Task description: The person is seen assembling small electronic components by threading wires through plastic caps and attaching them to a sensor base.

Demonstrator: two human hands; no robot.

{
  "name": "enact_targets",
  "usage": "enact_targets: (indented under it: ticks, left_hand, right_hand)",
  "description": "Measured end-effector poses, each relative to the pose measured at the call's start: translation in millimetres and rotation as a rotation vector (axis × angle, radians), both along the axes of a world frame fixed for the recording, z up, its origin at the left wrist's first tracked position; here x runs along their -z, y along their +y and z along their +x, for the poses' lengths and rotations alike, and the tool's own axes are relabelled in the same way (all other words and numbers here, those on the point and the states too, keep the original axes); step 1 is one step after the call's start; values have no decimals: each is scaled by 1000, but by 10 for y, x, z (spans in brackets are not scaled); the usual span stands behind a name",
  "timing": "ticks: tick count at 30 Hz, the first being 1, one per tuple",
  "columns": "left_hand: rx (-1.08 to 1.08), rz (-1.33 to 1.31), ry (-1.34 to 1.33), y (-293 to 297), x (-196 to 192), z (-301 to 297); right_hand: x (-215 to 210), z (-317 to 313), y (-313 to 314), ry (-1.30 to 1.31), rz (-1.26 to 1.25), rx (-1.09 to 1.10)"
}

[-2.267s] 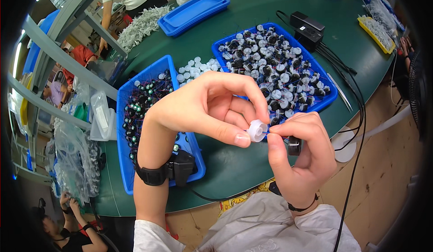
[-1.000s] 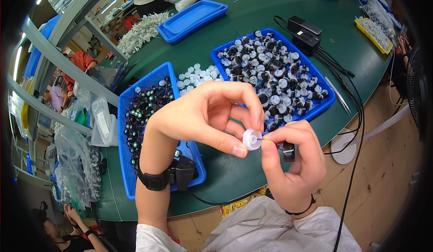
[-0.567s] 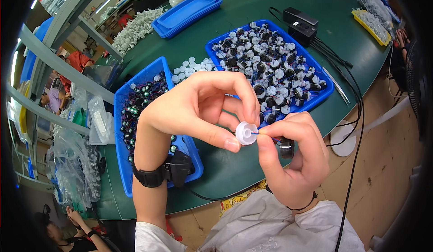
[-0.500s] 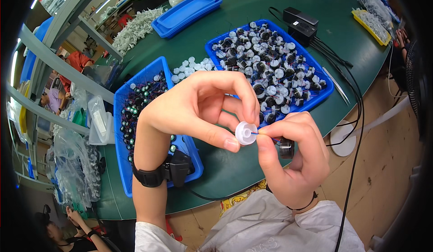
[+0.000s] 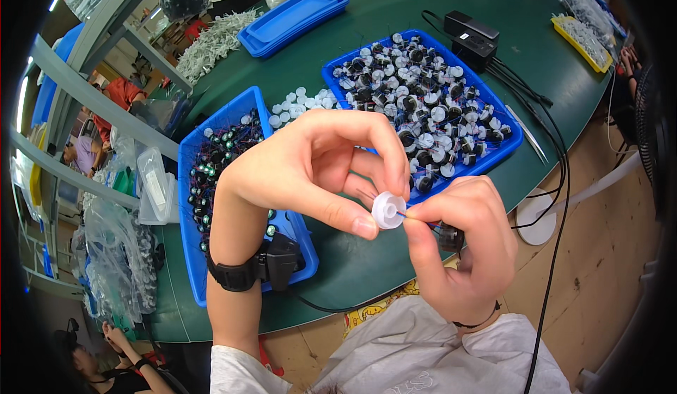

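Between thumb and forefinger my left hand (image 5: 303, 165) grips a small round white plastic cap (image 5: 386, 212), its hollow side turned to the right. My right hand (image 5: 472, 235) pinches thin red and blue wires (image 5: 400, 214) close to the cap's centre. They run through the cap, and their ends poke out on its far left side. At the other end of the wires, a small black cylindrical part (image 5: 450, 237) hangs under the right fingers. Both hands are above the green table (image 5: 352, 267), near its front edge.
A blue tray (image 5: 511, 147) of white-and-black assemblies lies beyond my hands. Another blue tray (image 5: 305, 249) of dark wired parts is at left, near loose white caps (image 5: 300, 103). Tweezers (image 5: 525, 133), a black power box (image 5: 472, 38) with cables, and stacked blue trays (image 5: 293, 24) surround them.
The wire ends now show on the far side of the cap, where they were not visible before. Both hands have shifted very slightly to the right.
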State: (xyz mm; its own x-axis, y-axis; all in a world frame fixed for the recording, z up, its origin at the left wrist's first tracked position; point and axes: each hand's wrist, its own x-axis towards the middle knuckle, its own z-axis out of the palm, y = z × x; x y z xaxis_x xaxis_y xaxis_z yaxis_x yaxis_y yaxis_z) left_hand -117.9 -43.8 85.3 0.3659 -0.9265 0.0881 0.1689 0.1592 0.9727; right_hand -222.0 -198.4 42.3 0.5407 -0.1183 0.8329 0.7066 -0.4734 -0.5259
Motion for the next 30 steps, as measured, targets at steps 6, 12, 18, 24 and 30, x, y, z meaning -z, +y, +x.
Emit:
enact_targets:
  ticks: [6, 12, 18, 24, 30]
  left_hand:
    - [8, 25, -4, 6, -11, 4]
    - [8, 54, 6, 20, -51, -11]
    - [19, 134, 9, 36, -43, -5]
    - [11, 157, 3, 28, -42, 4]
    - [21, 141, 4, 39, -52, 10]
  right_hand:
    - [-6, -17, -19, -16, -103, 31]
    - [-9, -19, -11, -15, -115, 30]
    - [-5, -46, -4, 9, -124, 69]
    - [-2, -39, -15, 50, -94, 49]
    - [-26, -73, -13, 117, 22, -61]
